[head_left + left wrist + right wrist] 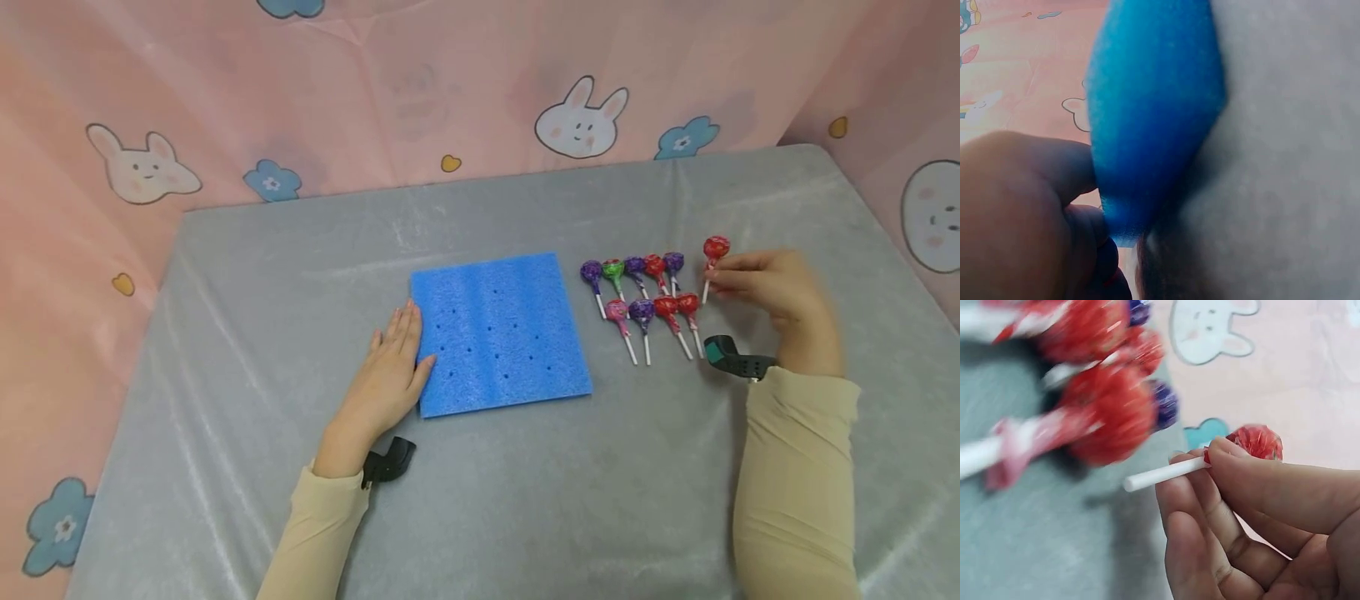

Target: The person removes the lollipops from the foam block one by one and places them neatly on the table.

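A flat blue foam sheet [517,333] with several small holes lies on the grey table. My left hand [386,362] rests along its left edge, fingers straight and touching it; the left wrist view shows the foam [1154,112] close beside the thumb. My right hand [772,283] pinches a red-wrapped lollipop [716,247] just under its head, between thumb and fingers. In the right wrist view its white stick [1166,474] points left, away from the fingers. Two rows of lollipops lie between the foam and my right hand, among them a green one [613,268] and a pink one [617,310].
Grey cloth covers the table [300,275]. A pink curtain [465,92] with printed rabbits hangs behind it and at both sides. Each wrist carries a black camera mount, the left one [390,461] near the foam's lower left corner.
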A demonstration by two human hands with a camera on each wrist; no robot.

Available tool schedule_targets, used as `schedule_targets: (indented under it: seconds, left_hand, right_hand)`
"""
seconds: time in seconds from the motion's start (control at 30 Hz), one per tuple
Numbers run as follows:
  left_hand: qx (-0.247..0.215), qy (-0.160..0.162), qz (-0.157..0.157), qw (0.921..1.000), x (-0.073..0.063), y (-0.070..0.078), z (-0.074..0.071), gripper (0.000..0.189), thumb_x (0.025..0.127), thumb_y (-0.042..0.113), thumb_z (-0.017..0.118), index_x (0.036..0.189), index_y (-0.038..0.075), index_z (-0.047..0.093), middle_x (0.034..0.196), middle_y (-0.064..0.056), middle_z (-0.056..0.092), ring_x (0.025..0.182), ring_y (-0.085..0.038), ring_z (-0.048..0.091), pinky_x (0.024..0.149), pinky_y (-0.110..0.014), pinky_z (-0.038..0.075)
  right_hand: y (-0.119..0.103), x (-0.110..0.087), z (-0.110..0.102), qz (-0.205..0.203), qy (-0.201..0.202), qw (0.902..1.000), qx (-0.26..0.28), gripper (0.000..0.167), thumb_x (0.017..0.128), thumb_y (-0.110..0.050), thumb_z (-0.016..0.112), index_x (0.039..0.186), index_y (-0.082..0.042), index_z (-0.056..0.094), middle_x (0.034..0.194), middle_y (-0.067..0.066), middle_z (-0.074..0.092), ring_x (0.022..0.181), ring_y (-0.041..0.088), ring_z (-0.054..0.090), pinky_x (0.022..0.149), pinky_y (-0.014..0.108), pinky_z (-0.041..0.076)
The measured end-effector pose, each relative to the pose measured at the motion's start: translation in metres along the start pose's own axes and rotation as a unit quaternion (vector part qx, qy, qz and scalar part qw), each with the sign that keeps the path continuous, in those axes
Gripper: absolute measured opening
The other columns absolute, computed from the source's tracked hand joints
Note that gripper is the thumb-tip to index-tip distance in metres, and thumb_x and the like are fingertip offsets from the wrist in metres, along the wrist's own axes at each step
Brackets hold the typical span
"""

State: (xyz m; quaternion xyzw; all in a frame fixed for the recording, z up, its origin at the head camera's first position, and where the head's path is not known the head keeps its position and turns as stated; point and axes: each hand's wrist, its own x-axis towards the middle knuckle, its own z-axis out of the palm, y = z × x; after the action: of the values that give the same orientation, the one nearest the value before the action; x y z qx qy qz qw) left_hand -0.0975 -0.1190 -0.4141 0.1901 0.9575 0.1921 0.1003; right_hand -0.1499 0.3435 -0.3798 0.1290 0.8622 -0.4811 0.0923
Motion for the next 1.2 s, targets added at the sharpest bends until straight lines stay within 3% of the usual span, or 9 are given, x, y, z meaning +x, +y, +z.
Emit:
schedule_targets:
  seconds: [0.23, 0.47, 0.67, 0.9, 1.2]
  left_hand:
    - [-0.002, 0.0, -0.002, 1.0, -0.001, -0.001, -0.001, 0.065, 0.102, 0.032, 0.036, 0.15, 0.001, 0.004, 0.156, -0.012, -0.001, 0.143, -0.025, 0.0, 0.113, -0.05, 0.006]
    - [-0.003, 0.003, 0.0, 1.0, -0.001, -0.001, -0.001, 0.065, 0.102, 0.031, 0.037, 0.15, 0.0, 0.005, 0.156, -0.013, 0.0, 0.143, -0.027, 0.001, 0.113, -0.05, 0.006]
    - [-0.001, 0.002, -0.002, 1.0, 0.0, -0.002, -0.001, 0.065, 0.102, 0.031, 0.037, 0.15, 0.0, 0.004, 0.156, -0.013, 0.0, 0.143, -0.026, 0.001, 0.113, -0.049, 0.006]
    - [0.001, 0.0, -0.004, 1.0, 0.001, -0.002, 0.001, 0.065, 0.102, 0.032, 0.036, 0.15, 0.001, 0.004, 0.157, -0.012, -0.001, 0.143, -0.026, 0.0, 0.114, -0.048, 0.006]
    - [0.002, 0.0, -0.007, 1.0, 0.0, -0.002, -0.001, 0.065, 0.102, 0.032, 0.036, 0.15, 0.001, 0.003, 0.157, -0.012, -0.001, 0.143, -0.026, 0.0, 0.113, -0.049, 0.006]
  right_hand:
    - [0.011, 0.012, 0.007, 0.016, -0.013, 0.9982, 0.056, 0.031, 0.088, -0.016, 0.067, 0.066, -0.037, 0.068, 0.07, -0.02, 0.064, 0.064, -0.001, 0.062, 0.063, 0.016, 0.052]
    - [0.01, 0.014, 0.009, 0.053, -0.037, 0.9956, 0.068, 0.031, 0.089, -0.016, 0.067, 0.065, -0.035, 0.069, 0.067, -0.017, 0.066, 0.065, 0.0, 0.063, 0.063, 0.019, 0.053]
    - [0.008, 0.013, 0.009, 0.061, -0.047, 0.9947, 0.068, 0.029, 0.09, -0.016, 0.065, 0.067, -0.032, 0.071, 0.069, -0.015, 0.067, 0.066, 0.002, 0.065, 0.064, 0.02, 0.054]
    - [0.011, 0.016, 0.012, 0.065, -0.029, 0.996, 0.053, 0.015, 0.088, -0.018, 0.068, 0.076, -0.024, 0.074, 0.068, -0.015, 0.066, 0.065, 0.002, 0.065, 0.063, 0.021, 0.054]
    - [0.012, 0.019, 0.013, 0.056, -0.019, 0.9982, 0.014, 0.011, 0.085, -0.026, 0.072, 0.074, -0.026, 0.072, 0.065, -0.016, 0.065, 0.062, 0.002, 0.061, 0.06, 0.019, 0.052]
